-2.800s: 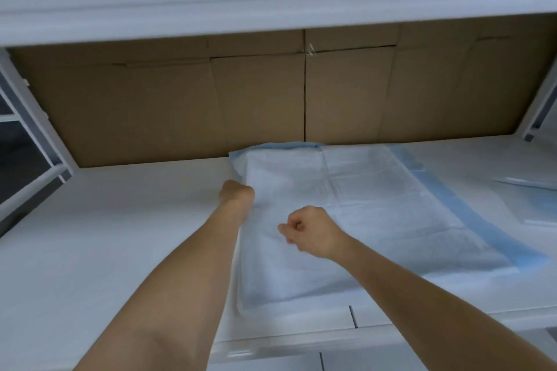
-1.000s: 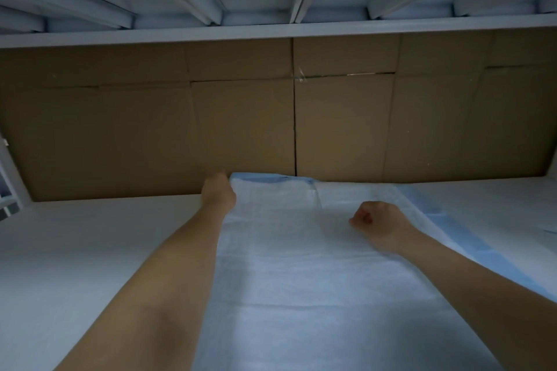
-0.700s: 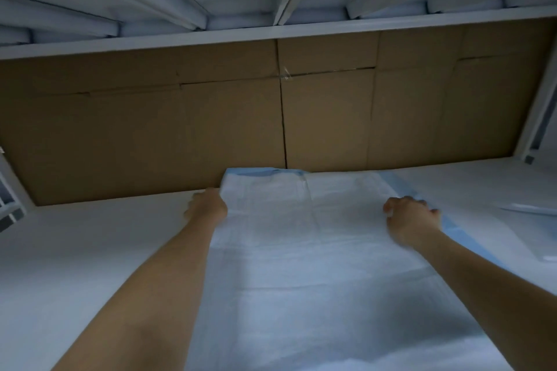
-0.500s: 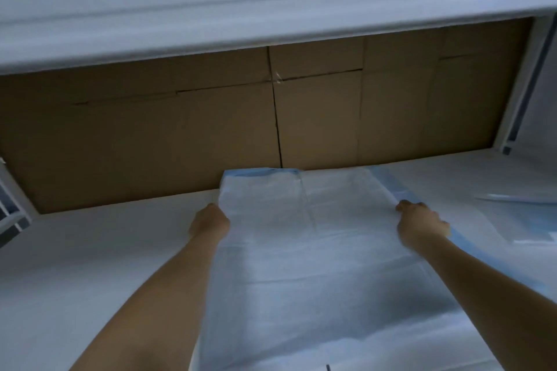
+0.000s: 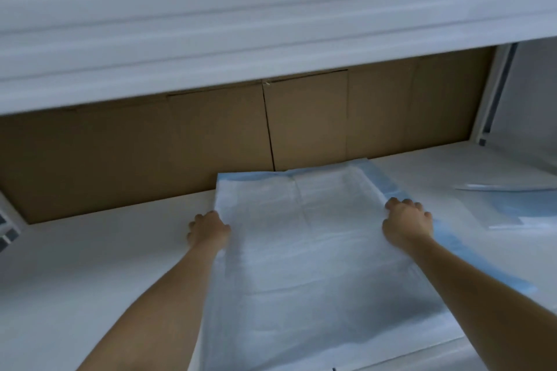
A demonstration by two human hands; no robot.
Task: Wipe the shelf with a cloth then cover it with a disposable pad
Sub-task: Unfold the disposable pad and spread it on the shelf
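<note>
A white disposable pad (image 5: 304, 250) with blue borders lies spread on the white shelf (image 5: 90, 265), its far edge against the cardboard back. My left hand (image 5: 208, 229) grips the pad's left edge with curled fingers. At the opposite side, my right hand (image 5: 407, 221) holds the blue right border, fingers bent over it. Both forearms reach in from the front. No cloth shows in view.
Brown cardboard (image 5: 180, 144) lines the back of the shelf. The upper shelf's white front edge (image 5: 271, 24) hangs low overhead. A clear plastic wrapper with blue inside (image 5: 512, 205) lies at the right. A white upright post (image 5: 494, 93) stands at the right rear.
My right hand moved from the pad's middle out to its right border and took hold. Both hands slid slightly toward me along the edges. My view drew back below the upper shelf.
</note>
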